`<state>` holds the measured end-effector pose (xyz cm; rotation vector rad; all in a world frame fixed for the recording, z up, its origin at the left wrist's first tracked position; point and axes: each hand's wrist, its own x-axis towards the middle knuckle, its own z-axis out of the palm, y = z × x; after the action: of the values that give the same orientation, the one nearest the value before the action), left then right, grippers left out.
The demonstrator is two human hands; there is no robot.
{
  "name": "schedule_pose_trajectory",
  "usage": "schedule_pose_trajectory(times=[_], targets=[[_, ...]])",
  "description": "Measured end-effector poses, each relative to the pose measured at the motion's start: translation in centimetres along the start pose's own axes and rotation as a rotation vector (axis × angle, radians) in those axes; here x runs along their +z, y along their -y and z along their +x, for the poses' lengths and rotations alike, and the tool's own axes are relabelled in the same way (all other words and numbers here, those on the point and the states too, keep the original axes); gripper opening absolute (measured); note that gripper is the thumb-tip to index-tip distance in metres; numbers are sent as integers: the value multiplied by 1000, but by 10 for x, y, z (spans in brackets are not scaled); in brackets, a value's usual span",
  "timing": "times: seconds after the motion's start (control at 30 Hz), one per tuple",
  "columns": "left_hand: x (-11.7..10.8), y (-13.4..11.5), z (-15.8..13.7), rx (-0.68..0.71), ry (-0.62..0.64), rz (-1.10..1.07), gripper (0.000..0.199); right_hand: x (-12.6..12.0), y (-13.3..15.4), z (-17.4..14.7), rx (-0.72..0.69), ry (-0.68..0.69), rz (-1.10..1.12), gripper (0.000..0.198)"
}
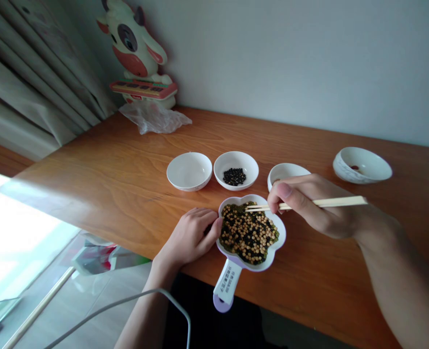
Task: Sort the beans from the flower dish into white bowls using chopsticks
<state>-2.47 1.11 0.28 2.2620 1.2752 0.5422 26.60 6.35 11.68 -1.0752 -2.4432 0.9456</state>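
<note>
A white flower-shaped dish (pixel 280 237) with a lilac-tipped, labelled handle lies near the table's front edge. Mixed beans (pixel 250 235) fill it: tan, black and small green ones. My left hand (pixel 192 237) grips its left rim, thumb on top and fingers curled. In my right hand (pixel 312 203) is a pair of pale chopsticks (pixel 341 201), their tips close together among the beans at the dish's far side. Whether a bean is between the tips is too small to tell. Behind the dish, a white bowl (pixel 250 167) contains black beans (pixel 234 177).
Left of that bowl stands another white bowl (pixel 188 169). My right hand partly covers a third bowl (pixel 287 169). A fourth bowl (pixel 374 169), with something small and reddish inside, is farther right. A cow-shaped toy keyboard (pixel 145 87) and plastic bag (pixel 158 118) are back left. A grey cable (pixel 127 296) crosses below.
</note>
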Motion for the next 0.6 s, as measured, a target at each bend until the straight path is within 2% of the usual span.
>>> schedule_pose_trajectory(times=[0.6], targets=[[1, 1, 0, 5, -8, 16, 36, -1, -1, -3, -32, 24, 21, 54]])
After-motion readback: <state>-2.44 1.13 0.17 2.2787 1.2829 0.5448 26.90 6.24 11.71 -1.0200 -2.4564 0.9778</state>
